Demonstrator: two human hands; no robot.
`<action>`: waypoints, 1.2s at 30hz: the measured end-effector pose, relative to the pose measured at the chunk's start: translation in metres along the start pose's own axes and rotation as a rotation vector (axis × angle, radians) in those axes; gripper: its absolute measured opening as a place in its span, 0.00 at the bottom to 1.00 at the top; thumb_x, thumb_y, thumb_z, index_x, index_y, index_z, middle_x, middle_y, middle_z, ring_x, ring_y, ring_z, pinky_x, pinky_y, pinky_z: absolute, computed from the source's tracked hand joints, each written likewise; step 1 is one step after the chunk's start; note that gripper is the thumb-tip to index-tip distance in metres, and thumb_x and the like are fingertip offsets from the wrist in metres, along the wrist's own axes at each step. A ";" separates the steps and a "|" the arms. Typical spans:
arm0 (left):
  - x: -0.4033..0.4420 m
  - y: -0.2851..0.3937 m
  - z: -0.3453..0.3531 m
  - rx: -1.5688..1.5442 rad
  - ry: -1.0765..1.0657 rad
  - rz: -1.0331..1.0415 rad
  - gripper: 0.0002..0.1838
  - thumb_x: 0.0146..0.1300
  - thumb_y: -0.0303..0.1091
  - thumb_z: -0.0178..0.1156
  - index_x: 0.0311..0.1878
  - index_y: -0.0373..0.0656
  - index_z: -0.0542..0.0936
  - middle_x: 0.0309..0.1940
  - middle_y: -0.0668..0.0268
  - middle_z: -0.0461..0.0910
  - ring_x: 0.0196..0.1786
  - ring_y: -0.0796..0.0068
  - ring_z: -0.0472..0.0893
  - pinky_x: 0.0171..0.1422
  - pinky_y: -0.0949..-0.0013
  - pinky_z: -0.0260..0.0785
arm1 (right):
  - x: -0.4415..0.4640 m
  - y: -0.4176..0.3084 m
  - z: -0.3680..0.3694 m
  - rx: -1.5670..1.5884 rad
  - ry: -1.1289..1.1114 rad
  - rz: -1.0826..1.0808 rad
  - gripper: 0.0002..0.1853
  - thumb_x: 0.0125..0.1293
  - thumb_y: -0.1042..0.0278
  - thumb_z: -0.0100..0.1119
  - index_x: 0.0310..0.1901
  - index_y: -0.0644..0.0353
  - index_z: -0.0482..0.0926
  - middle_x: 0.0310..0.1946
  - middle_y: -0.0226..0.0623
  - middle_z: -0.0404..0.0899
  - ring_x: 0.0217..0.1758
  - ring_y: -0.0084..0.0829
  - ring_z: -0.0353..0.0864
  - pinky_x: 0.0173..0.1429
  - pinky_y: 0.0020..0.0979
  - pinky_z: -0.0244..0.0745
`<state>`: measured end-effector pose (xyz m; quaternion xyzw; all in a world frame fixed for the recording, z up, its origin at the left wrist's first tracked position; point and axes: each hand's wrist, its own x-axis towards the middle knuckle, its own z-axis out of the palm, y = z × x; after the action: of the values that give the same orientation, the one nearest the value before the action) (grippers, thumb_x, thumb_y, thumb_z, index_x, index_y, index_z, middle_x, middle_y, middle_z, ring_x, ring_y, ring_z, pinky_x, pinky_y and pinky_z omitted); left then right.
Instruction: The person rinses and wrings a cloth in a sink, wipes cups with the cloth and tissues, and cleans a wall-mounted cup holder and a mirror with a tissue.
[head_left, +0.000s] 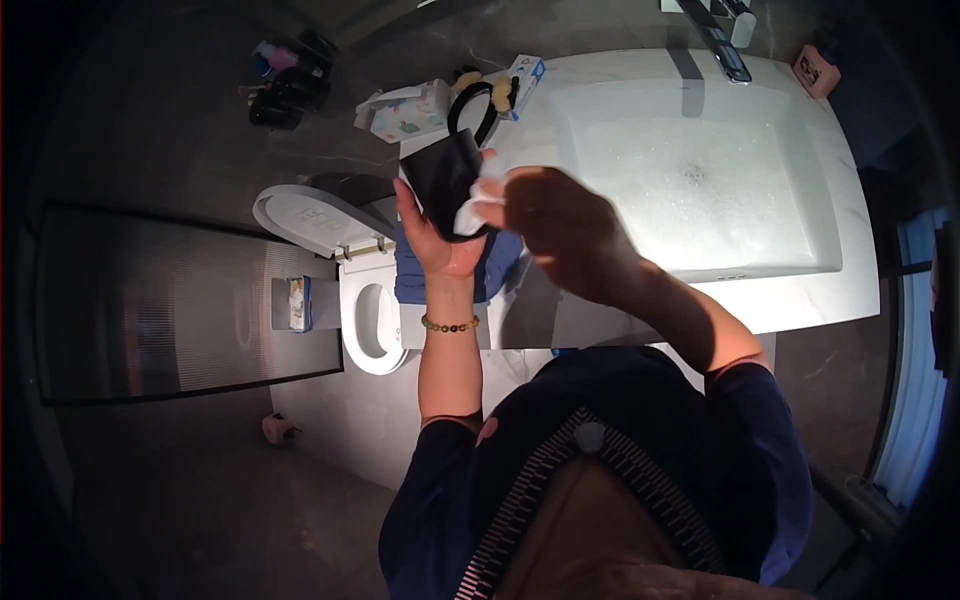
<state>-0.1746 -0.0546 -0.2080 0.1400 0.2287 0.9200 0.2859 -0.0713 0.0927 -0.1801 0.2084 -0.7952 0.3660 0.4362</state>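
Observation:
My left hand (440,248), with a beaded bracelet (449,325) at the wrist, is wrapped round a smooth black object (441,175) with a flat face and straight edges; its exact kind I cannot make out. It is held up above the left part of the counter. Pinched in my right hand (550,220) is a crumpled white tissue (470,215), which lies against the black object's right edge. Blue folded cloth (412,275) shows behind my left hand, partly covered by it.
A white sink (700,225) under a metal faucet (715,40) fills the counter's right side, with a pink bottle (816,72) at its corner. A tissue pack (408,112), a black headband (485,128) and a small box (525,82) stand behind. A toilet (368,335) with raised lid is left.

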 end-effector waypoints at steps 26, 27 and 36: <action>-0.011 0.083 -0.022 -0.062 -0.138 0.232 0.35 0.65 0.61 0.46 0.62 0.40 0.67 0.52 0.53 0.76 0.49 0.64 0.79 0.55 0.64 0.71 | -0.045 -0.010 0.075 0.401 -0.519 0.388 0.16 0.59 0.83 0.50 0.47 0.61 0.80 0.47 0.37 0.79 0.49 0.33 0.77 0.51 0.30 0.74; -0.013 0.092 -0.035 -0.071 -0.147 0.211 0.36 0.64 0.62 0.45 0.62 0.39 0.67 0.52 0.53 0.75 0.50 0.64 0.78 0.56 0.62 0.70 | -0.041 0.000 0.086 0.632 -0.291 0.431 0.16 0.60 0.82 0.51 0.49 0.63 0.79 0.47 0.36 0.80 0.44 0.30 0.78 0.48 0.25 0.73; -0.038 0.182 -0.163 -0.213 0.059 -0.035 0.41 0.61 0.64 0.46 0.66 0.39 0.62 0.62 0.51 0.67 0.60 0.61 0.72 0.66 0.54 0.62 | 0.036 -0.059 0.269 0.323 0.049 0.820 0.16 0.59 0.80 0.58 0.50 0.65 0.78 0.40 0.33 0.80 0.34 0.22 0.74 0.40 0.19 0.68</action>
<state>-0.2920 -0.2658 -0.2606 0.0775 0.1403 0.9377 0.3083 -0.1977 -0.1517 -0.2210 -0.0678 -0.7341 0.6333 0.2353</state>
